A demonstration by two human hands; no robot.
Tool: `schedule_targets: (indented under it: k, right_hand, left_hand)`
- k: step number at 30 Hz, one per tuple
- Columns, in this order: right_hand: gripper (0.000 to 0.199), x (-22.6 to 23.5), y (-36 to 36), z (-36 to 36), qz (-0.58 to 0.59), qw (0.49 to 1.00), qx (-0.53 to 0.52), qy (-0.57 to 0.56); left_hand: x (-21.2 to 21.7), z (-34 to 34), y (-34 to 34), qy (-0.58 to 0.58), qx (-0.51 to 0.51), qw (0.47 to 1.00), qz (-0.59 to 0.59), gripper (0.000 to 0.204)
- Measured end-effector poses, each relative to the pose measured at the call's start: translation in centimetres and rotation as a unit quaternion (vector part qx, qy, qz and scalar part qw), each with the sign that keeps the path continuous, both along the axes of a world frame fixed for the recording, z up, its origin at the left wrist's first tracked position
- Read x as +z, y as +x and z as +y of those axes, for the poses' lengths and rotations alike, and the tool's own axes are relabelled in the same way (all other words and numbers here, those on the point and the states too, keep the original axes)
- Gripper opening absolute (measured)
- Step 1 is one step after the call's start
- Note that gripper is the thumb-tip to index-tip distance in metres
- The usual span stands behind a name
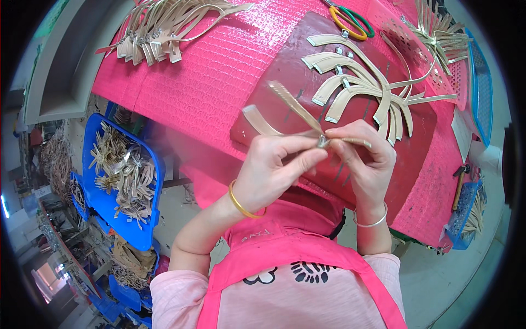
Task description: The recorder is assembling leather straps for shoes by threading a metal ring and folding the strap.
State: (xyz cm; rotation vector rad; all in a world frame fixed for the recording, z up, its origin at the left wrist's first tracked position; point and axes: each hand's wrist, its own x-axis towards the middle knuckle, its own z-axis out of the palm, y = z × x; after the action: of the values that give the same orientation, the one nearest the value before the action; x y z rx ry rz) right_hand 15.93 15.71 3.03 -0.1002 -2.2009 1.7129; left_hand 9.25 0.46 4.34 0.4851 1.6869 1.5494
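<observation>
My left hand and my right hand meet over the near part of a dark red board. Between their fingertips they pinch a beige strap at a small metal buckle. One end of the strap points up and away, and a paler, blurred end sticks out past my left hand. A short end comes out under my right fingers. Just beyond, several beige straps with small buckles lie fanned out on the board, among them one curved strap.
A bunch of beige straps lies on the pink table cover at the far left. Scissors with yellow and green handles rest at the board's far edge. A pink perforated basket is at right, a hammer nearer, a blue bin at left.
</observation>
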Motion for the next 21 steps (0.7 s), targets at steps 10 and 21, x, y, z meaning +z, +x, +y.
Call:
schedule_targets:
  k: [10, 21]
  right_hand:
    - [0.015, -0.6, -1.4, -2.2, 0.051, 0.981, 0.026, -0.185]
    - [0.015, -2.5, -2.0, -2.7, -0.038, 0.981, -0.033, -0.19]
  left_hand:
    - [-1.8, -0.3, 0.7, 0.058, 0.182, 0.965, 0.178, 0.046]
    - [-2.4, -0.8, -1.5, -0.031, 0.141, 0.961, 0.236, 0.021]
